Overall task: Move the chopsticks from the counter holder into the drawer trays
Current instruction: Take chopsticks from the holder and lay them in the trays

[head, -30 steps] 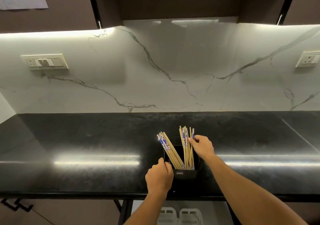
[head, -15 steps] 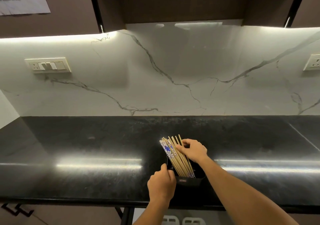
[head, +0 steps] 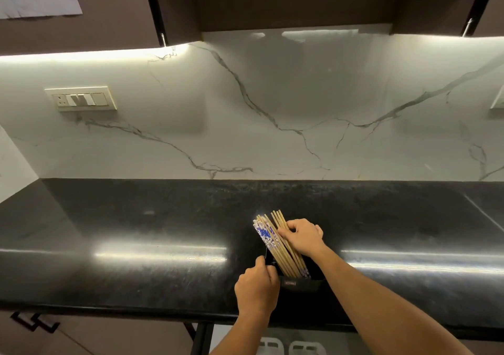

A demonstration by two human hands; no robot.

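A black holder point(head: 300, 284) stands near the front edge of the black counter point(head: 163, 232). A bundle of wooden chopsticks point(head: 275, 242) with blue-and-white patterned tops leans to the left out of it. My right hand point(head: 302, 236) is wrapped around the right side of the bundle, above the holder. My left hand point(head: 256, 290) grips the holder's left rim. The holder's lower part is hidden behind my left hand and forearm.
A white marble backsplash point(head: 272, 122) rises behind the counter, with a switch plate point(head: 81, 99) at the left. Dark cabinets hang overhead. Below the counter's front edge, white drawer trays point(head: 289, 348) show between my arms, and a cabinet handle point(head: 32, 322) sits at the lower left.
My right hand has gathered the upright chopsticks leftward into one leaning bundle with the others and closed on it. My left hand stays on the holder.
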